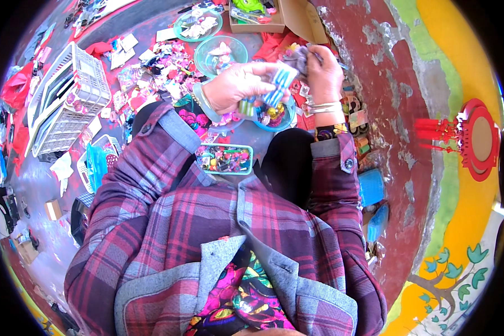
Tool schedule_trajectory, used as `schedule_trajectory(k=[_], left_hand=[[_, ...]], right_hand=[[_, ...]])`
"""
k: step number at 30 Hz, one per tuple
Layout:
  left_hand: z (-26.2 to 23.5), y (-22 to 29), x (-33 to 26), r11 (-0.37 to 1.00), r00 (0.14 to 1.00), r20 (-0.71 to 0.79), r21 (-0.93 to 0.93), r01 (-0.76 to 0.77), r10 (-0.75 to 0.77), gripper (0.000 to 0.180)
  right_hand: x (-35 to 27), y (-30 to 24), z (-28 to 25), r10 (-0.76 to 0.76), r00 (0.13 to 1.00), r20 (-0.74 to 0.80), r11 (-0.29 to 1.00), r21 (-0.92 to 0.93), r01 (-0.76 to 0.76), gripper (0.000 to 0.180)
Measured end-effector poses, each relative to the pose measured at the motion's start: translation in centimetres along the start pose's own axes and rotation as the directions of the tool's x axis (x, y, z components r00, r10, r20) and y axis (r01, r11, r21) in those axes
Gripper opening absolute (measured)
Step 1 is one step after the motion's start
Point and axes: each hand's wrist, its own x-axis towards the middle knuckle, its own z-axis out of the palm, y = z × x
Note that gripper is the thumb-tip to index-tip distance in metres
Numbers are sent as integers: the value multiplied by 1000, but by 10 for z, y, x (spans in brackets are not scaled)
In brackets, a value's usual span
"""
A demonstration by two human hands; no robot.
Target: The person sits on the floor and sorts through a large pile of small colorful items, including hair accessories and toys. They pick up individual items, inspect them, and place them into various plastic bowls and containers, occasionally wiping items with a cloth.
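My left hand [232,89] is closed on a small blue-and-white striped bow-like piece [280,87], slightly blurred. A green striped piece [247,106] hangs below the same fingers. Close beside it, my right hand [325,73] is raised with its fingers curled together. A greyish-purple bunched piece [295,58] shows at those fingertips, between the two hands; its kind is unclear. Under my hands stands a round blue bowl [289,120] with shiny coloured bits in it. A clear green-tinted bowl [197,55] holding a few pale pieces lies just beyond my left hand.
Between my legs is a pale green tray [252,158] of small colourful pieces. A heap of bright accessories [173,70] spreads to the left, near a grey plastic crate [95,73]. At the far side are another bowl [176,29] and an open cardboard box [263,27]. A peeling red wall [397,112] bounds the right.
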Motion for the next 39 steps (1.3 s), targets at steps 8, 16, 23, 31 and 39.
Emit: schedule_trajectory(k=[8,16,23,31,39], left_hand=[[-17,-3,11,977,901,-424,-213,-4,-89,20],[-40,-25,21,960,908,-408,-280,-23,-97,9],[-45,-6,18,911,913,-409,-376,-171,2,16],[-39,-1,21,842,952,-290,-484,-237,101,25],[-11,-31,32,862,962,-271,-496,-100,-45,22]], right_hand=[[-11,-29,-14,280,960,-30,742,641,-196,11],[-29,-64,24,-409,907,104,912,70,404,19],[-38,-63,16,-476,856,202,877,177,446,21],[-32,-24,-1,3,972,237,901,421,-105,21],[-31,-55,8,137,985,105,737,653,-172,19]])
